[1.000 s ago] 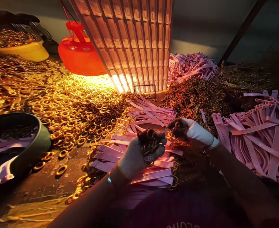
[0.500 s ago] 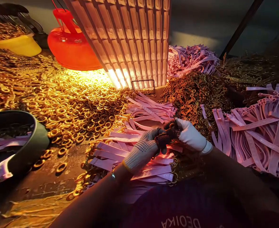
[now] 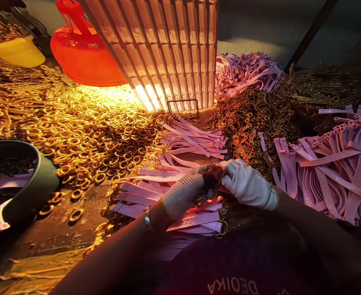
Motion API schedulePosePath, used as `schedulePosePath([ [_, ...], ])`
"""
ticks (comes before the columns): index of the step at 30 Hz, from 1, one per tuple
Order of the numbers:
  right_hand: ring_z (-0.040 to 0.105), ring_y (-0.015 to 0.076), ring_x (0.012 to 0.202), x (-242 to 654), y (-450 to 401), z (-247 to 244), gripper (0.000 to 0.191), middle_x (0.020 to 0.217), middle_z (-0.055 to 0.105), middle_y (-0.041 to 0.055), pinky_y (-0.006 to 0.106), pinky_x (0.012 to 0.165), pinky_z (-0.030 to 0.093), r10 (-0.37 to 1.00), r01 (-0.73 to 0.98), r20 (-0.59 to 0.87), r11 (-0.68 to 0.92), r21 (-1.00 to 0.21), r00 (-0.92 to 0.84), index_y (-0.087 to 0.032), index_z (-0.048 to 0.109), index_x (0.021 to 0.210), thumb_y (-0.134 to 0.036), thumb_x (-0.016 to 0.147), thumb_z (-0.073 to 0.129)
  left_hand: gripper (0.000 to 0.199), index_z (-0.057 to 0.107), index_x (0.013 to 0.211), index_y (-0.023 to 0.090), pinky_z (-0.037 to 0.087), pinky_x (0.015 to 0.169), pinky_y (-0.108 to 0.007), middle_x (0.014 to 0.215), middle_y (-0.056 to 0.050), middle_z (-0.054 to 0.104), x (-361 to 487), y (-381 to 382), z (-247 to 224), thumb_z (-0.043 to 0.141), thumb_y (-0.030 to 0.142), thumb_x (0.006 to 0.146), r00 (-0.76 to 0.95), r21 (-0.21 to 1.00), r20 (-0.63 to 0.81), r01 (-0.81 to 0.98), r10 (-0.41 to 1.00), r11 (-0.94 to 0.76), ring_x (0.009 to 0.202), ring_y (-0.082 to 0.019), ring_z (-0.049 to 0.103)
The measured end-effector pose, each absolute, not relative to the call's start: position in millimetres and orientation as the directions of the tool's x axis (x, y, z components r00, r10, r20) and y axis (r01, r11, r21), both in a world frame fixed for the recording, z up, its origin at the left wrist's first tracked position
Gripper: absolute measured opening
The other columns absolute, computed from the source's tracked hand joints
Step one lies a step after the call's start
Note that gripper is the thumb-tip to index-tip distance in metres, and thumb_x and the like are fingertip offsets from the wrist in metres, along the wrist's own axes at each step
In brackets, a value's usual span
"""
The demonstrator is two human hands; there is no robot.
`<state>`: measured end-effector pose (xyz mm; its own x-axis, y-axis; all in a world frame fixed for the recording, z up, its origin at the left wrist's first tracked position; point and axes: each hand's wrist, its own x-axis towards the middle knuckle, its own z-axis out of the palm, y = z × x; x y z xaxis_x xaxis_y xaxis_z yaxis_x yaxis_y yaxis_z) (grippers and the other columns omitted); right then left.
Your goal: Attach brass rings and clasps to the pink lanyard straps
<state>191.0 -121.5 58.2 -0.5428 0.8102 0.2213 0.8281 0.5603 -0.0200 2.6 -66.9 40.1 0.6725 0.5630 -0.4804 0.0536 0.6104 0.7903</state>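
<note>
My left hand (image 3: 188,189), in a knitted glove with dark dots and dark fingertips, is closed, its fingers curled in front of me. Against its fingertips press those of my right hand (image 3: 244,182), closed too, in a white glove. Whatever they pinch is small and hidden by the fingers. Directly below lie pink straps (image 3: 195,221) in a layered stack, some with gold rings (image 3: 224,223) at their ends. A further bunch of pink straps (image 3: 195,137) lies just beyond my hands.
Loose gold rings (image 3: 85,127) cover the left side under a red lamp (image 3: 88,55). A ridged panel (image 3: 171,53) stands behind. Dark gold clasps (image 3: 250,119) and a big pile of pink straps (image 3: 337,164) lie right. A green tub (image 3: 46,174) stands at left, a yellow one (image 3: 20,52) behind.
My right hand has turned, so its glove's back shows more and its dark fingertips less. Both hands stay together, fingers closed. The whole view has shifted slightly.
</note>
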Motion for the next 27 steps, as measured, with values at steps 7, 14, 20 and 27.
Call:
schedulePosePath([
  [7,0.053,0.0214,0.077,189,-127,65,0.023,0.094,0.066,0.0131,0.036,0.064,0.034,0.779,0.814,0.237,0.547,0.197,-0.581,-0.017,0.065,0.086,-0.013,0.096,0.045,0.021,0.062,0.08,0.017,0.033,0.036,-0.019,0.054,0.0,0.059,7,-70,37,0.068,0.037,0.08,0.698,0.748,-0.455,-0.038,0.554,0.662,0.039,-0.01,0.048],
  [14,0.057,0.022,0.067,190,-129,83,0.017,0.081,0.067,0.0108,0.035,0.057,0.022,0.916,0.915,-0.001,0.401,0.038,-0.401,-0.016,0.065,0.091,-0.028,0.083,0.057,0.021,0.068,0.092,0.015,0.027,0.034,-0.015,0.062,0.0,0.064,-10,-74,59,0.067,0.035,0.086,0.665,0.839,-0.457,0.102,0.591,0.534,0.038,-0.004,0.041],
  [20,0.064,0.0235,0.074,182,-127,90,0.017,0.088,0.072,0.0108,0.034,0.06,0.028,0.936,0.936,-0.073,0.338,-0.097,-0.345,-0.016,0.066,0.094,-0.031,0.089,0.058,0.021,0.059,0.074,0.019,0.024,0.03,-0.017,0.046,0.003,0.054,-4,-67,69,0.059,0.034,0.089,0.675,0.889,-0.448,0.267,0.587,0.372,0.032,-0.008,0.038],
  [27,0.059,0.0181,0.064,190,-131,78,0.017,0.075,0.071,0.0052,0.028,0.059,0.033,0.973,0.877,-0.13,0.108,-0.467,-0.19,-0.02,0.065,0.084,-0.034,0.092,0.064,0.04,0.054,0.063,0.018,0.024,0.032,-0.018,0.046,0.002,0.05,7,-60,59,0.064,0.05,0.084,0.68,0.827,-0.476,0.13,0.557,0.548,0.033,-0.006,0.038],
])
